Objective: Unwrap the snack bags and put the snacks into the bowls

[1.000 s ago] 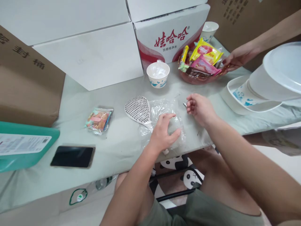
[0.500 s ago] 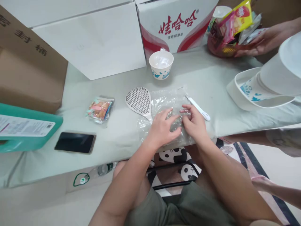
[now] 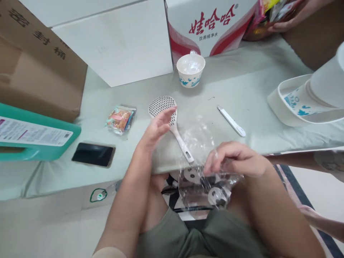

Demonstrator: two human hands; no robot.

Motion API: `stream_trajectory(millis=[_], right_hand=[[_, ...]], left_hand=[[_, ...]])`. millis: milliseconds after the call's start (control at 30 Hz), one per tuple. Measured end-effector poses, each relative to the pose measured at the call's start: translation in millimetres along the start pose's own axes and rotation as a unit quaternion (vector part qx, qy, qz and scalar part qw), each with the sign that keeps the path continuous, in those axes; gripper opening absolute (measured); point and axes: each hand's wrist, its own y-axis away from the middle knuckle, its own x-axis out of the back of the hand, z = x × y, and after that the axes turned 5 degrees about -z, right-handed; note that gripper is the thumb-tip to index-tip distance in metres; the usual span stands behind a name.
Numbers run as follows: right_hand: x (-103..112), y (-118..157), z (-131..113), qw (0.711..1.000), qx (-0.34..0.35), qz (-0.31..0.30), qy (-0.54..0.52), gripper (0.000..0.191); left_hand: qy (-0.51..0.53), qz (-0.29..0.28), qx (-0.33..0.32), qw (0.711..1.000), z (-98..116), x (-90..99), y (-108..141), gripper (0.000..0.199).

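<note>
The right hand (image 3: 236, 158) pinches a clear plastic bag (image 3: 200, 195), which dangles past the near edge of a cloth-covered table (image 3: 129, 154). The left hand (image 3: 157, 130), empty and loosely spread, partly hides a white slotted skimmer (image 3: 162, 103). Rightward lies a white cutter (image 3: 231, 122); beyond stands a paper cup (image 3: 190, 79) (crumpled plastic inside).

- The head camera is looking forward and down from above the lap (image 3: 199, 238)
- It is facing the table (image 3: 236, 86) from quite near
</note>
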Motion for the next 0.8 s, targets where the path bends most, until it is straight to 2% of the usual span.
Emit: stream_trajectory(millis=[67, 133, 200, 267, 333, 400, 433, 500, 567, 633, 733, 800], right_hand=[[-6, -4, 1, 0.998, -0.001, -0.050, -0.048, 0.017], [-10, -7, 5, 0.996, -0.011, -0.035, -0.078, 0.016], [-10, -7, 9, 0.993, -0.027, 0.035, -0.105, 0.018], [-7, -8, 12, 0.981, -0.048, 0.140, -0.126, 0.021], [-2, -9, 14, 0.958, -0.065, 0.245, -0.132, 0.025], [2, -11, 15, 0.933, -0.074, 0.327, -0.128, 0.029], [4, -13, 16, 0.923, -0.077, 0.356, -0.126, 0.031], [7, -17, 18, 0.909, -0.083, 0.390, -0.120, 0.034], [11, -19, 22, 0.901, -0.089, 0.411, -0.104, 0.040], [16, -20, 28, 0.887, -0.099, 0.444, -0.078, 0.047], [24, -16, 38, 0.856, -0.108, 0.504, -0.043, 0.054], [28, -14, 41, 0.850, -0.110, 0.514, -0.049, 0.060]], left_hand=[[0.034, -0.097, 0.026, 0.994, 9, -14.1, 3, 0.085], [0.089, -0.210, 0.103, 0.968, 17, -27.2, 9, 0.088], [0.166, -0.275, 0.194, 0.927, 21, -33.7, 15, 0.089], [0.211, -0.277, 0.247, 0.904, 23, -32.5, 19, 0.101], [0.217, -0.254, 0.252, 0.908, 23, -26.7, 20, 0.113], [0.207, -0.247, 0.239, 0.916, 24, -21.1, 19, 0.116], [0.193, -0.241, 0.236, 0.921, 24, -19.6, 18, 0.110], [0.137, -0.209, 0.249, 0.936, 25, -20.1, 15, 0.081], [0.075, -0.145, 0.277, 0.947, 25, -23.6, 11, 0.046], [0.063, -0.057, 0.287, 0.954, 24, -26.8, 8, 0.028], [0.113, 0.065, 0.255, 0.958, 25, -25.4, 3, 0.025], [0.157, 0.121, 0.226, 0.954, 28, -20.7, 1, 0.029]])
